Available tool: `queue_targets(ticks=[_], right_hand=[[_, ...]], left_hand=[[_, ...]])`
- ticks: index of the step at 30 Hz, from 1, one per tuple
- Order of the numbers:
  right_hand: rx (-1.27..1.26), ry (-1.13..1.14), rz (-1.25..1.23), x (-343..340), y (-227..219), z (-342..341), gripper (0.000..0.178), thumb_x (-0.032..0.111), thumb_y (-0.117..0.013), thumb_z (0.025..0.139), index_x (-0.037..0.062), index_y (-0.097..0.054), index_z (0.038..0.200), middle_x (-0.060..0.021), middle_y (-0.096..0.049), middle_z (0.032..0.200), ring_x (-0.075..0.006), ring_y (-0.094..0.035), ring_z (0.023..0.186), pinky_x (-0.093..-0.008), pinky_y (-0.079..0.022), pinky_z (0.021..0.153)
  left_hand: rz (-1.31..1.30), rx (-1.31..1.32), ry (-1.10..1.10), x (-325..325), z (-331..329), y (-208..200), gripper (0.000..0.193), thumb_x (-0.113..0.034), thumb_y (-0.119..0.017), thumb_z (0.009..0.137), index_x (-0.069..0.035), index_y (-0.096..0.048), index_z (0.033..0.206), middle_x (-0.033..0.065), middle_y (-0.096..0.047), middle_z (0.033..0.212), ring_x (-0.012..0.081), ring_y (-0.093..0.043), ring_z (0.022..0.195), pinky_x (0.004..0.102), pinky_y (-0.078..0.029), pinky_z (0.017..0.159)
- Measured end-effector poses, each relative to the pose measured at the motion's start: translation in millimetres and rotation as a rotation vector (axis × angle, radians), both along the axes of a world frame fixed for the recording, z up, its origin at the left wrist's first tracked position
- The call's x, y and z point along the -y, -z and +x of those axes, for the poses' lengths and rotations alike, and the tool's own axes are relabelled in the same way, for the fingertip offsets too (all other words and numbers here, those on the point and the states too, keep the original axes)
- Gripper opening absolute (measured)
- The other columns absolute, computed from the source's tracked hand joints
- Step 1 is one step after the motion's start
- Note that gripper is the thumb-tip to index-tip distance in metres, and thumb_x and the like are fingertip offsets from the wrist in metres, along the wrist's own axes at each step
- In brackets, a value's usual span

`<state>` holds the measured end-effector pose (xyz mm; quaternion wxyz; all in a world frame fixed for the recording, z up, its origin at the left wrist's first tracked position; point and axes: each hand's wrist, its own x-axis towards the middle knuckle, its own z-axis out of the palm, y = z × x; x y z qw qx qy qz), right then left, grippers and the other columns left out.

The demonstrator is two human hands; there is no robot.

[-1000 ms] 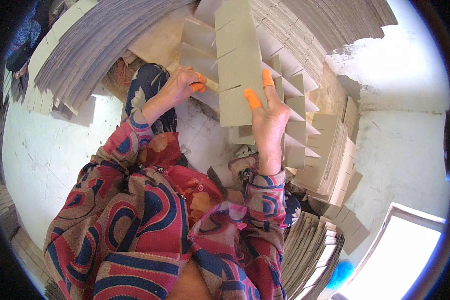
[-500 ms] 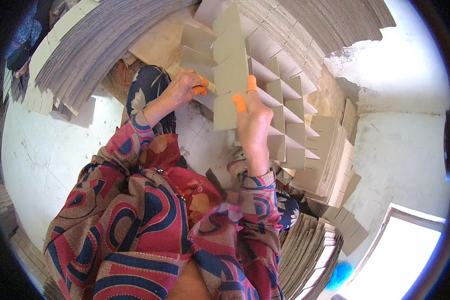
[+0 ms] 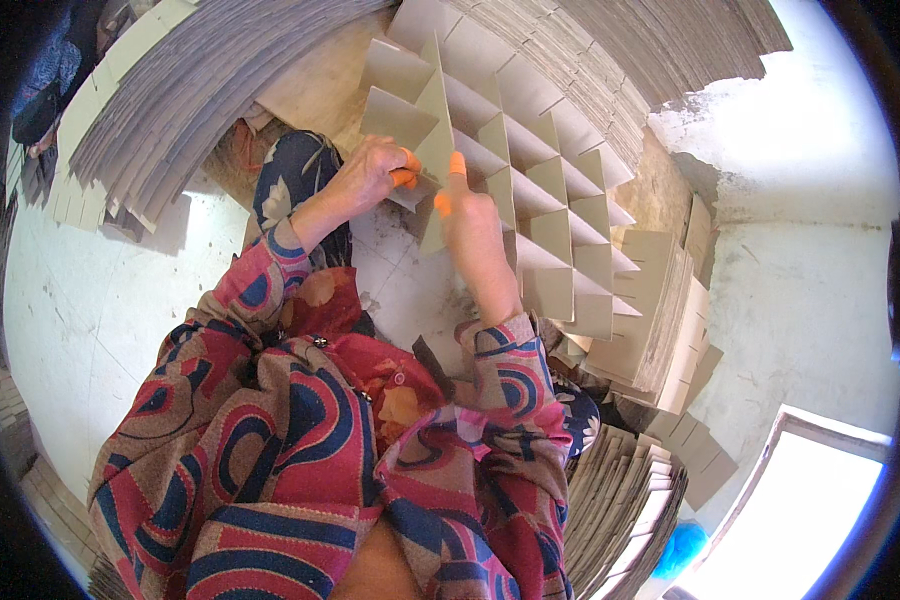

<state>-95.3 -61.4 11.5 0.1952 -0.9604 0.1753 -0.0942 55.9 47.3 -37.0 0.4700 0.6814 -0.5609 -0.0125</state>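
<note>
A cardboard divider grid (image 3: 587,215) of interlocked slotted strips stands in front of me, its cells open upward. My left hand (image 3: 370,172) is closed at the grid's left side, pinching the end of a cross strip. With thumb and forefinger my right hand (image 3: 473,232) grips a long cardboard strip (image 3: 433,118), which stands nearly edge-on among the cross strips. How deep its slots sit cannot be seen. Orange finger covers show on both hands. The right hand hides part of the strip's near end.
Large stacks of slotted cardboard strips lie at the far left (image 3: 180,95) and far right (image 3: 660,45). More cardboard pieces (image 3: 635,320) lean right of the grid, and another stack (image 3: 620,495) stands at my lower right. My patterned knee (image 3: 295,180) is beside my left forearm.
My right hand has moved left with the long strip. The strip has turned from showing its broad face to nearly edge-on and sits lower among the cross strips. My left hand has barely moved.
</note>
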Motion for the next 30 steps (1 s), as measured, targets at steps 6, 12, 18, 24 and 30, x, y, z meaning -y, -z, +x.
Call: queue_targets(ticks=[6, 12, 18, 24, 30], right_hand=[[-0.145, -0.095, -0.135, -18.3, 4.7, -8.7, 0.045, 0.008, -0.056, 0.080, -0.0093, -0.044, 0.120, -0.0187, -0.061, 0.064, -0.0376, -0.063, 0.060, -0.0460, -0.049, 0.051], [-0.031, 0.200, 0.002, 25.5, -32.2, -8.2, 0.049, 0.036, -0.065, 0.083, -0.0036, -0.056, 0.110, -0.0223, -0.063, 0.078, -0.0410, -0.061, 0.073, -0.0471, -0.049, 0.060], [0.082, 0.553, -0.446, 149.9, -8.4, -38.8, 0.070, 0.050, -0.055, 0.085, -0.0009, -0.040, 0.130, -0.0214, -0.052, 0.123, -0.0381, -0.048, 0.115, -0.0536, -0.040, 0.090], [-0.211, 0.477, 0.007, 165.2, -32.1, -43.3, 0.087, 0.062, -0.054, 0.080, -0.0069, -0.037, 0.130, -0.0268, -0.061, 0.103, -0.0372, -0.059, 0.100, -0.0456, -0.048, 0.081], [-0.085, 0.075, -0.105, 83.9, -9.0, -44.9, 0.045, 0.015, -0.059, 0.080, -0.0041, -0.046, 0.119, -0.0238, -0.062, 0.091, -0.0354, -0.064, 0.081, -0.0413, -0.052, 0.069]], left_hand=[[0.052, 0.094, -0.017, -4.1, 8.2, 4.8, 0.016, -0.005, -0.068, 0.069, -0.006, -0.065, 0.084, 0.0095, -0.061, 0.072, 0.0283, -0.056, 0.073, 0.0384, -0.040, 0.076], [0.135, 0.413, -0.011, -3.6, -5.9, -19.1, 0.059, -0.012, -0.073, 0.068, -0.008, -0.050, 0.123, 0.0090, -0.055, 0.117, 0.0284, -0.046, 0.114, 0.0452, -0.032, 0.099], [0.523, 0.515, 0.111, 25.8, -11.5, -67.0, 0.104, -0.015, -0.079, 0.056, -0.003, -0.023, 0.143, 0.0125, -0.025, 0.148, 0.0337, -0.018, 0.138, 0.0472, -0.018, 0.112], [0.489, 0.592, 0.053, 67.8, 25.8, -62.3, 0.096, -0.019, -0.075, 0.065, -0.005, -0.022, 0.144, 0.0109, -0.022, 0.150, 0.0305, -0.013, 0.140, 0.0434, -0.017, 0.113], [0.452, 0.572, 0.254, 101.0, 40.1, -67.5, 0.069, -0.021, -0.071, 0.068, -0.011, -0.046, 0.132, 0.0106, -0.050, 0.126, 0.0299, -0.043, 0.117, 0.0383, -0.034, 0.100]])
